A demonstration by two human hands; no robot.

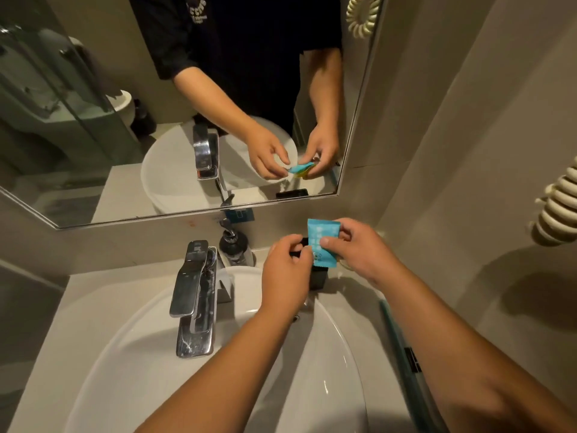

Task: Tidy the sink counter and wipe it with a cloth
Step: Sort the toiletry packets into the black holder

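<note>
A small blue packet [321, 234] with white print is held upright above the back of the counter. My right hand [362, 248] pinches its right side between thumb and fingers. My left hand [287, 270] touches its lower left edge with the fingertips. Just below the packet stands a black box-shaped holder [318, 278], partly hidden by both hands. The white basin [327, 354] fills the lower middle of the view under my forearms. No cloth is in view.
A chrome tap [195, 295] rises at the basin's back left. Behind it is a dark pump soap bottle [234, 245]. A long teal-edged item [402, 351] lies on the grey counter [93, 295] by my right forearm. A mirror [93, 135] covers the wall; coiled cords [559, 210] hang on the right.
</note>
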